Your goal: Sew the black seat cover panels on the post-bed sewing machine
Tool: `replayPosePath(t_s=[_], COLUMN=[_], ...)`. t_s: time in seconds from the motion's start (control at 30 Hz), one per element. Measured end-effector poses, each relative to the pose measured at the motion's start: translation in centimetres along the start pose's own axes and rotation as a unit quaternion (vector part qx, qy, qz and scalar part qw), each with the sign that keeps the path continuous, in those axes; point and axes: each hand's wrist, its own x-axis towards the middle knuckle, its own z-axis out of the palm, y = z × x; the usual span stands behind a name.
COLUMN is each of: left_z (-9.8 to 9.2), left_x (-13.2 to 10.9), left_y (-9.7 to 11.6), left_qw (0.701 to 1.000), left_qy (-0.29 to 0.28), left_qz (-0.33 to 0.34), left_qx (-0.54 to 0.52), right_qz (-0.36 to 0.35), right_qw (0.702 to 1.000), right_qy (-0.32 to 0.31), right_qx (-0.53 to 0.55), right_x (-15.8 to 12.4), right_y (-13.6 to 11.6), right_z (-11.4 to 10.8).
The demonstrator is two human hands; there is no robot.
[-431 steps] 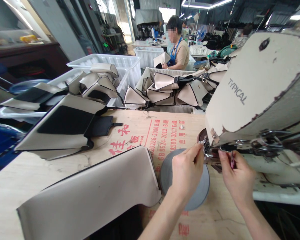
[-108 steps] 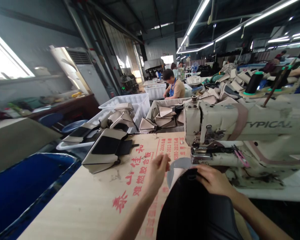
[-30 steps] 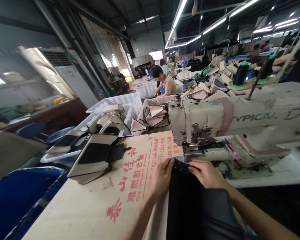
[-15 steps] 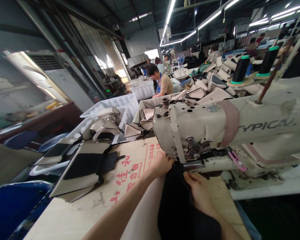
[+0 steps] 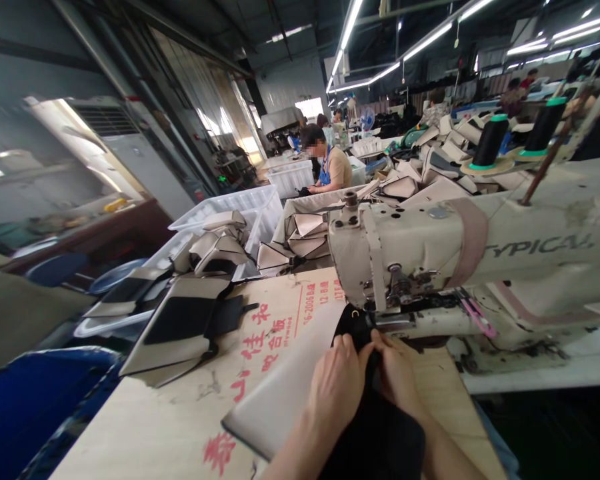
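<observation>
A black and light-grey fabric piece lies on the plywood board, its far end close to the head of a sewing machine. My left hand is closed on the black part, fingers bent over its edge. Just to the right, my right hand pinches the same black part, thumb near the left one. A small pale curved mark shows on the black fabric beyond my fingers. The underside of the piece is hidden.
A sewn beige and black piece lies on the board's left. White plastic crates hold more pieces behind it. Black thread spools stand behind the machine. A co-worker sits beyond the crates. A blue bin is at lower left.
My left hand has drawn back from beside the machine head toward me, and now grips the black fabric next to my right hand. More of the light-grey panel shows on the left.
</observation>
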Motion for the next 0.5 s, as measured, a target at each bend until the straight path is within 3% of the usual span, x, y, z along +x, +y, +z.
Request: replayPosePath(t_s=[0.2, 0.5], left_z=[1.6, 1.7], left_x=[2.5, 3.1], left_y=[1.5, -0.5], left_qw=[0.995, 0.989], left_qy=[0.047, 0.007], left_qz=[-0.091, -0.119], left_qx=[0.014, -0.092], right_qz=[0.034, 0.08], right_qw=[0.999, 0.995], right_qy=[-0.028, -0.041], right_qx=[0.011, 0.046], right_x=[-0.6, -0.4], right_y=[-0.6, -0.6], right_z=[0.2, 0.2])
